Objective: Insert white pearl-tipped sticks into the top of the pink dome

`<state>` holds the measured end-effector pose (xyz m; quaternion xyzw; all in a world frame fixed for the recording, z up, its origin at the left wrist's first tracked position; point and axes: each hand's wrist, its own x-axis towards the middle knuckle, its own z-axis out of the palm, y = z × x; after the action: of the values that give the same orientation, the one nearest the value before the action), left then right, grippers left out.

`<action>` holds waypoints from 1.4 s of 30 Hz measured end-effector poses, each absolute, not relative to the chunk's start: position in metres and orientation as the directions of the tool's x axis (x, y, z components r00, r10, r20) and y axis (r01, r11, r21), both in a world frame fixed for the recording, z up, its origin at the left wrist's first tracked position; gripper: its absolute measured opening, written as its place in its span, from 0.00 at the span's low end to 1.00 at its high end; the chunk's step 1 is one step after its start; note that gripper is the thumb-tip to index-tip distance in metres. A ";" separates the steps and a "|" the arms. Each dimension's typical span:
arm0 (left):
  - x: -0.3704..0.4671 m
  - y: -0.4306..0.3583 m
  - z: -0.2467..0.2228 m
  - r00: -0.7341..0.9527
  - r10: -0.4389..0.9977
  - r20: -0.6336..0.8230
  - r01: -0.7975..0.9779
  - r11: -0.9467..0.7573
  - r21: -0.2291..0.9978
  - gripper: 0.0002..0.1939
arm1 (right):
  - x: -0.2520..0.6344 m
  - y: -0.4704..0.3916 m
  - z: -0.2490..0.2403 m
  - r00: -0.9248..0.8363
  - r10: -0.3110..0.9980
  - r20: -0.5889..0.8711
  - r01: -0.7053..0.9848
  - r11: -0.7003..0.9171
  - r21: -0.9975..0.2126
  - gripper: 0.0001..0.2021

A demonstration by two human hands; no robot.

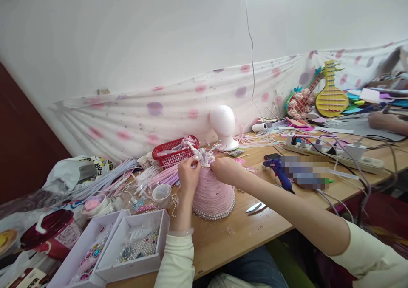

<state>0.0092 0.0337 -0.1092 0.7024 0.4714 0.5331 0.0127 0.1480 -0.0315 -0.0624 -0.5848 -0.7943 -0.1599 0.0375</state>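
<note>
In front of me on the table stands a pink dome-shaped piece (213, 196), wrapped in rows of soft cord and edged with pearl-like beads at its base. Pale decorative stems (204, 154) with white beads stick up from its top. My left hand (188, 173) is at the upper left of the dome, its fingers pinched together near the stems. My right hand (223, 169) is closed at the upper right. A thin pale strip shows between the two hands, but what each one grips is too small to make out.
Scissors (255, 208) and a blue glue gun (279, 173) lie to the right, near a power strip (338, 154) with cords. White boxes (134, 264) of beads stand front left. Behind are a red basket (172, 157) and a white foam head (222, 122). Another person's hand (384, 120) works far right.
</note>
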 end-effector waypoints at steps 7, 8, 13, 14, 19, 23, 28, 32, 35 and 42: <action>0.008 0.030 -0.107 0.046 0.668 0.743 0.651 -0.584 0.484 0.04 | 0.148 -0.031 -0.063 -0.315 0.916 0.248 0.940 0.266 0.213 0.12; 0.007 0.031 -0.107 0.050 0.676 0.736 0.643 -0.585 0.494 0.04 | 0.148 -0.031 -0.063 -0.316 0.915 0.251 0.939 0.264 0.221 0.12; 0.006 0.036 -0.106 0.056 0.717 0.695 0.557 -0.600 0.575 0.04 | 0.149 -0.028 -0.063 -0.318 0.915 0.248 0.936 0.260 0.239 0.12; 0.005 0.037 -0.107 0.055 0.724 0.688 0.539 -0.601 0.590 0.04 | 0.149 -0.028 -0.063 -0.321 0.913 0.250 0.935 0.264 0.238 0.12; 0.001 0.041 -0.108 0.032 0.730 0.682 0.522 -0.594 0.612 0.04 | 0.152 -0.028 -0.059 -0.311 0.915 0.256 0.939 0.255 0.231 0.12; -0.004 0.040 -0.106 0.041 0.727 0.685 0.541 -0.593 0.596 0.04 | 0.158 -0.031 -0.055 -0.314 0.913 0.259 0.940 0.260 0.222 0.11; -0.003 0.037 -0.101 0.048 0.750 0.660 0.568 -0.564 0.599 0.04 | 0.164 -0.036 -0.051 -0.329 0.903 0.278 0.934 0.267 0.239 0.12; 0.000 0.034 -0.098 0.054 0.761 0.646 0.589 -0.547 0.595 0.05 | 0.168 -0.039 -0.047 -0.304 0.906 0.293 0.945 0.247 0.216 0.14; 0.000 0.032 -0.096 0.058 0.783 0.619 0.601 -0.523 0.605 0.05 | 0.171 -0.039 -0.045 -0.285 0.915 0.287 0.950 0.228 0.214 0.14; 0.003 0.030 -0.095 0.028 0.787 0.617 0.661 -0.478 0.579 0.02 | 0.170 -0.033 -0.049 -0.283 0.915 0.286 0.948 0.221 0.229 0.15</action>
<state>0.0027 0.0305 -0.0945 0.7139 0.5069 0.4787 0.0657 0.1705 -0.0331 -0.0485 -0.5971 -0.7801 -0.1812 0.0449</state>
